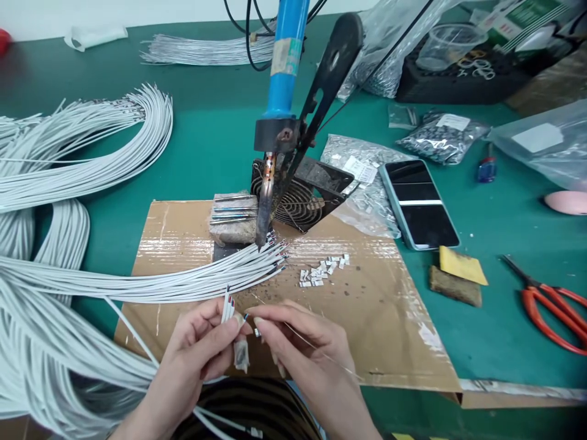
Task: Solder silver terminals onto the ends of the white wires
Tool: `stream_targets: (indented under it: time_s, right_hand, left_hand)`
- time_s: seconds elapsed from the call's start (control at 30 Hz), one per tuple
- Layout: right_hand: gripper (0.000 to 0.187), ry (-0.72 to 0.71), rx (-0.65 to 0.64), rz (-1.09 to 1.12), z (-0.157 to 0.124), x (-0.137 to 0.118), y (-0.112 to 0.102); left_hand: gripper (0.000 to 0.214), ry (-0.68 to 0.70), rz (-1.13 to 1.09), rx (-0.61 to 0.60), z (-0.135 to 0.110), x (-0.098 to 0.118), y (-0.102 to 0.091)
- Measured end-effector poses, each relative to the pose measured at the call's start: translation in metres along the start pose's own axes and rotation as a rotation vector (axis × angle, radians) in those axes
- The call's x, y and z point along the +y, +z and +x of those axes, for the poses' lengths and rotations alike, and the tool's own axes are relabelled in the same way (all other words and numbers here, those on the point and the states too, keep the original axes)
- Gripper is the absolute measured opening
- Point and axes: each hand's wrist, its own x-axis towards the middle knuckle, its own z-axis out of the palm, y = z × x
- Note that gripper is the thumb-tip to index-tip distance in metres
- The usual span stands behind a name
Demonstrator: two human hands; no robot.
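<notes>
My left hand (206,342) is closed around the ends of several white cables (227,307), whose cut ends show dark and coloured wire tips. A scrap of whitish wrap (241,355) covers or sits by its fingers. My right hand (307,342) meets it, thumb and index pinched together beside a blue-tipped wire. Under that thumb shows a small white connector (257,333), mostly hidden by the fingers. A thin pale wire (316,347) runs across the right hand. Behind both hands, a bundle of white cables (183,282) lies with its stripped ends below a blue-handled soldering iron (265,208).
Loose white connectors (321,272) lie on the cardboard (380,330). A black fan (298,195) stands behind the iron's tip. Large cable coils (82,177) fill the left. At right are a phone (422,205), a sponge (456,287) and red-handled scissors (550,311).
</notes>
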Motion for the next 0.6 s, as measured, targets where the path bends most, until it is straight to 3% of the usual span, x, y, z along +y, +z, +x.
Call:
stream_targets:
  time_s: [0.37,0.47,0.6]
  right_hand:
    - [0.016,-0.04,-0.02,-0.012,-0.001,-0.003,0.0]
    - [0.013,-0.074,0.019,-0.145,0.004,0.0,-0.006]
    - [0.014,-0.127,0.191,-0.451,0.01,0.003,-0.028]
  left_hand:
    - [0.037,-0.001,0.038,-0.028,0.002,-0.002,-0.001]
    - [0.041,-0.023,0.049,-0.009,0.001,0.001,-0.002]
    - [0.046,-0.05,0.108,0.04,-0.001,0.002,-0.005]
